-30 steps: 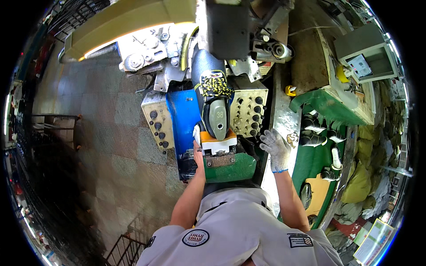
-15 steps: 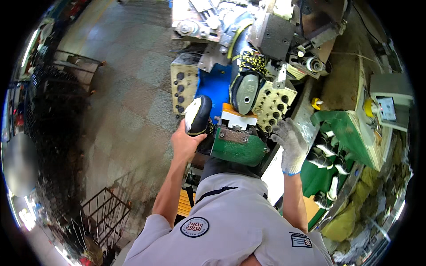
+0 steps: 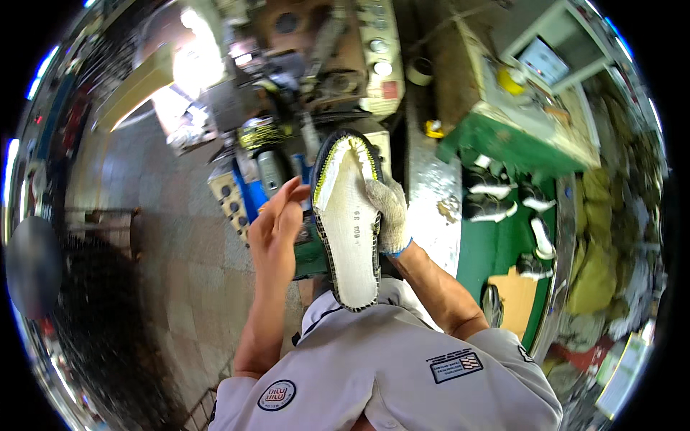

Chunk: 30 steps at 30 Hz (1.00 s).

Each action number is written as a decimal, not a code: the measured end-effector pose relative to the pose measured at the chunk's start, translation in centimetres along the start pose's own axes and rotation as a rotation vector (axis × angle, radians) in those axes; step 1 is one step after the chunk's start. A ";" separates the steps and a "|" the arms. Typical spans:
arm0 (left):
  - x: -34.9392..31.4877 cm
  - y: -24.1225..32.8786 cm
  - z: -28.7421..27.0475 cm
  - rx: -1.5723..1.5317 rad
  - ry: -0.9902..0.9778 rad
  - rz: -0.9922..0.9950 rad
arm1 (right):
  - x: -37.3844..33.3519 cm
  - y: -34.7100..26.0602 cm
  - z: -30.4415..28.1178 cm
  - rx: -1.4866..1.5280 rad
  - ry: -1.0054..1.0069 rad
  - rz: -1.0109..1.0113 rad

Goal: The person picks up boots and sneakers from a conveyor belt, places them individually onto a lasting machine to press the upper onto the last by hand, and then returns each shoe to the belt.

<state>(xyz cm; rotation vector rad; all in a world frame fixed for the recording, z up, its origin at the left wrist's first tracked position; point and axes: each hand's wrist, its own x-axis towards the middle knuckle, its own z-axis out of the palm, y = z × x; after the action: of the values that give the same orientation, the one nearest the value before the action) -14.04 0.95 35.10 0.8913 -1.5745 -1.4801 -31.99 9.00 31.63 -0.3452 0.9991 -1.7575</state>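
Observation:
My right hand [image 3: 390,219], in a pale knitted glove, grips the side of a shoe upper [image 3: 348,237], sole side up and toe pointing away from me. Its pale insole board faces me, with a dark edge, yellow stitching and white material around the toe. Just left of the shoe, my bare left hand [image 3: 277,223] is raised with its fingers stretched out, holding nothing. Beyond it, in the machine [image 3: 316,65], sits another shoe with black and yellow laces [image 3: 262,134] and a grey sole-shaped piece [image 3: 270,170].
To the right stands a green-covered rack [image 3: 474,266] with several black and white shoes [image 3: 490,208] and a piece of cardboard [image 3: 514,294]. A green-draped bench [image 3: 525,144] stands behind it. A metal surface [image 3: 435,201] runs beside the machine. Tiled floor [image 3: 183,244] lies left.
The shoe upper has passed from my left hand to my gloved right hand and now shows its underside. My left hand has let go. The view has swung right.

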 end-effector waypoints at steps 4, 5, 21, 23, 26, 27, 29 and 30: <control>2.0 -3.6 7.0 -0.305 -0.352 -0.426 | -4.0 -3.1 -5.1 0.005 0.134 -0.104; 2.0 -3.6 8.9 -0.312 -0.453 -0.468 | -5.1 -3.3 -6.8 -0.012 0.192 -0.132; -3.1 -14.8 22.4 0.337 -0.860 -0.559 | -24.2 -6.4 -48.9 -1.190 1.035 0.825; -2.8 -15.2 21.3 0.434 -0.795 -0.595 | -21.7 -4.2 -53.9 -1.234 1.123 0.758; -3.2 -15.1 20.1 0.452 -0.739 -0.608 | -15.0 -0.7 -60.4 -0.823 1.181 0.549; -3.9 -14.9 19.3 0.443 -0.683 -0.623 | -11.4 0.5 -60.4 -0.768 1.250 0.479; -5.2 -15.4 18.2 0.407 -0.636 -0.653 | -6.0 2.2 -61.2 -0.570 1.369 0.261; -5.4 -15.1 18.5 0.452 -0.661 -0.672 | -4.7 3.3 -62.3 -0.422 1.405 0.123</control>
<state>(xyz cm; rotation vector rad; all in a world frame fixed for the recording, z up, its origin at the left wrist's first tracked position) -28.45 12.89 19.39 1.3735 -2.2950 -2.0678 -67.96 41.47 -8.00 0.8311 2.2946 -1.5277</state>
